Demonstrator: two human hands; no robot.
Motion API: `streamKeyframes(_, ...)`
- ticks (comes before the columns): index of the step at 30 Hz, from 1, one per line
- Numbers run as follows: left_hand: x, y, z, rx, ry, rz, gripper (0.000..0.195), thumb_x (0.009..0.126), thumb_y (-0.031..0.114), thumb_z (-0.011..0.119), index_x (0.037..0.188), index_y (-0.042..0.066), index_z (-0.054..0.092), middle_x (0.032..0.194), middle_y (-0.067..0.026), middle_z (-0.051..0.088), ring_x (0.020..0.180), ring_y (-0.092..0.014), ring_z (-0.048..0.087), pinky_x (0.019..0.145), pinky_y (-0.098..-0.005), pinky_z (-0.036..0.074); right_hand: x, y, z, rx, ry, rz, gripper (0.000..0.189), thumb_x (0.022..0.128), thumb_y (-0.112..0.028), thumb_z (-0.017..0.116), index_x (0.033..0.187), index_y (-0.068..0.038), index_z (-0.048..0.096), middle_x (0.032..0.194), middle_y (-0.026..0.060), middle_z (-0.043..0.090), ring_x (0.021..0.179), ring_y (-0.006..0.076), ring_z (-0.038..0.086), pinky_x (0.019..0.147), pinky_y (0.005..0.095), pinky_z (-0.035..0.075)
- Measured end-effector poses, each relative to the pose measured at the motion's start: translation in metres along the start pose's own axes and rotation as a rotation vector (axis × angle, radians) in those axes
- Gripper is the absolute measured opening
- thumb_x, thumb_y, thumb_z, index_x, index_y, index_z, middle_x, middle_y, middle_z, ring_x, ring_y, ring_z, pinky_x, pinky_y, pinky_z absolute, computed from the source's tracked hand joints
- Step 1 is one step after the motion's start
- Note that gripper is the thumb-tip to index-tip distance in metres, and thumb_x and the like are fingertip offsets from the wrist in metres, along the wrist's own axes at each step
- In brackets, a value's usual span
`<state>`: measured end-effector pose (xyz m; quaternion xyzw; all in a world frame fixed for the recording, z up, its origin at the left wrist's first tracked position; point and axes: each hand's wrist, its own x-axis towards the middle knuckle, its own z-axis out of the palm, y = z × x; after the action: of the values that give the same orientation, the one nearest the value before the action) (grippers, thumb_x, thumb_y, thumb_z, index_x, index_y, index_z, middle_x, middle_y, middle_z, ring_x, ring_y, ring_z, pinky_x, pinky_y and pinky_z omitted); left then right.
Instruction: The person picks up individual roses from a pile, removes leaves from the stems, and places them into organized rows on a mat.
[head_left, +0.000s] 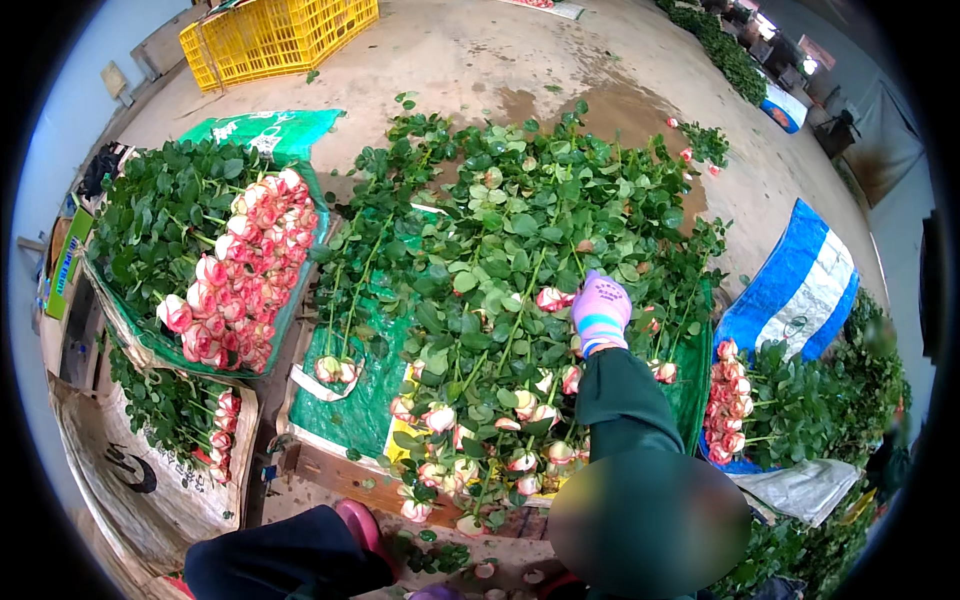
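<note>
My right hand (601, 311), in a lilac knitted glove with blue cuff stripes, reaches into a large heap of cut leafy roses (517, 225) on a low table. Its fingertips are at a green stem, partly hidden by leaves; whether they grip it I cannot tell. A pink-edged rose bloom (553, 299) lies just left of the glove. More white-and-pink roses (439, 418) hang towards the near edge. At the bottom edge a bit of purple shows, perhaps my left glove, too cut off to tell.
A green-lined holder with bunched roses (255, 277) stands left, above a smaller rose bunch (223, 435) on a woven sack. Roses (727, 405) lie right beside a blue-and-white sheet (787, 292). A yellow crate (277, 45) stands at the back left. Leaves and petals litter the near floor.
</note>
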<state>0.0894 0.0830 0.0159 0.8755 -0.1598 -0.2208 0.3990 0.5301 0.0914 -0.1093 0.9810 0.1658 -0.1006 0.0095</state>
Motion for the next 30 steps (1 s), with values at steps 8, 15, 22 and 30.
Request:
streamKeyframes(8, -0.010, 0.004, -0.005, 0.009, 0.010, -0.012, 0.030, 0.084, 0.016, 0.053, 0.111, 0.003, 0.055, 0.092, -0.0144, 0.059, 0.074, -0.031, 0.059, 0.059, -0.0402, 0.043, -0.051, 0.005, -0.060, 0.887, 0.028, -0.046, 0.051, 0.075, -0.033, 0.069, 0.112, 0.002, 0.064, 0.086, 0.0159, 0.070, 0.076, 0.0205, 0.068, 0.073, 0.0312, 0.052)
streamKeyframes(15, -0.019, 0.015, -0.003, 0.047, 0.010, 0.024, 0.031, 0.084, 0.014, 0.052, 0.113, 0.003, 0.055, 0.098, -0.0150, 0.060, 0.076, -0.030, 0.060, 0.059, -0.0392, 0.044, -0.139, 0.052, 0.004, 0.509, 0.195, -0.066, 0.057, 0.079, -0.036, 0.069, 0.123, -0.001, 0.056, 0.102, 0.0194, 0.067, 0.088, 0.0351, 0.065, 0.084, 0.0395, 0.050)
streamKeyframes(22, -0.032, 0.022, 0.005, 0.059, 0.025, 0.011, 0.032, 0.084, 0.012, 0.052, 0.115, 0.003, 0.054, 0.102, -0.0153, 0.061, 0.079, -0.029, 0.061, 0.060, -0.0384, 0.045, -0.171, -0.053, 0.006, 0.264, -0.168, -0.161, 0.051, 0.092, -0.052, 0.042, 0.104, -0.008, 0.064, 0.097, 0.0187, 0.067, 0.090, 0.0364, 0.065, 0.076, 0.0466, 0.051)
streamKeyframes(30, -0.037, 0.029, 0.003, 0.074, 0.048, 0.028, 0.033, 0.086, 0.017, 0.055, 0.116, 0.004, 0.054, 0.099, -0.0136, 0.062, 0.082, -0.028, 0.061, 0.066, -0.0384, 0.045, -0.131, -0.063, 0.069, 0.330, -0.386, 0.085, 0.058, 0.082, -0.057, 0.059, 0.120, -0.014, 0.064, 0.117, 0.0119, 0.065, 0.107, 0.0289, 0.062, 0.090, 0.0404, 0.048)
